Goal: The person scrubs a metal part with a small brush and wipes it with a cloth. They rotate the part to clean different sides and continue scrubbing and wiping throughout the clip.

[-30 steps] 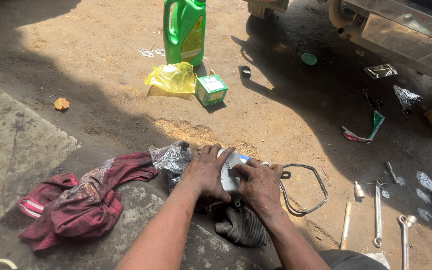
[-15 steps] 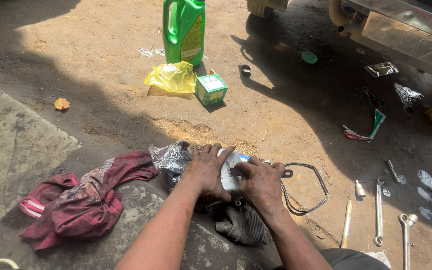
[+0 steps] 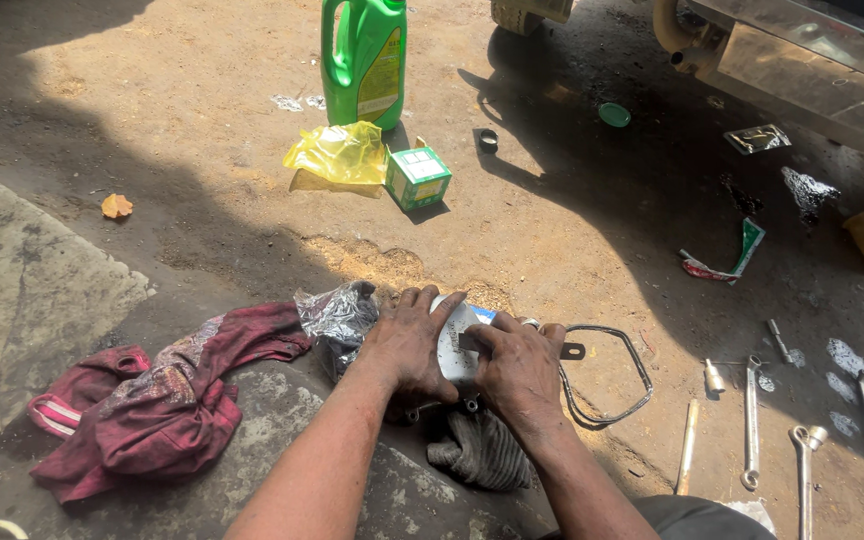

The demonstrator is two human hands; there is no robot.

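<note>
Little has shifted since the earlier frames; both hands stay pressed on the same part; work reads as held in one step. Maroon rag (image 3: 152, 405) lies left; green oil jug (image 3: 362, 60) stands beyond. Silver metal cover (image 3: 452, 350) sits on the ground between the palms; left hand (image 3: 407, 340) clasps its left edge; right hand (image 3: 517, 365) grips its right. Black gasket (image 3: 607, 375) just beside.

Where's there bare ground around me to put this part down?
Bare dirt lies between the red rag and the yellow bag, and between the green box and the gasket loop. It is crowded on the right by the wrenches and under both hands, on the metal part.
</note>
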